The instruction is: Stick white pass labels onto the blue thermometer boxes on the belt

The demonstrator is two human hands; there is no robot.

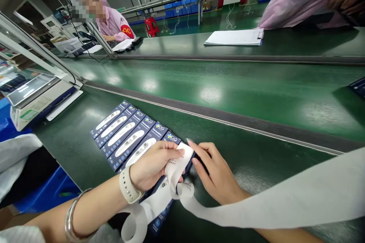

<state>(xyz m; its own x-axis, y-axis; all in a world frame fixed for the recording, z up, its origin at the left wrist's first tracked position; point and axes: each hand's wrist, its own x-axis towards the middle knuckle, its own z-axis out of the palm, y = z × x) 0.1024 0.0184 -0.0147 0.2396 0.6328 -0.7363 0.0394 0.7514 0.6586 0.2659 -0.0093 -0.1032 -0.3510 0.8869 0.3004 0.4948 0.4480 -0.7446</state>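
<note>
Between the thumb and fingers of my left hand [158, 163], a white paper label strip [176, 167] printed with "PASS" is pinched. Its tail curls below my wrist, and a wide blurred length sweeps off to the right. My right hand [215, 169] is at the strip's upper end, index fingertip at its edge, thumb and fingers apart. Under both hands lies a row of several dark blue thermometer boxes [129, 142], side by side, each picturing a white thermometer. The nearest box is partly covered by the strip and my left hand.
A green conveyor belt [176, 79] runs beyond my worktop [71, 152]. At left stands a weighing scale [37, 98]. Across the belt are a clipboard with paper [235, 38] and two people in pink. Another dark box [357, 87] sits at the right edge.
</note>
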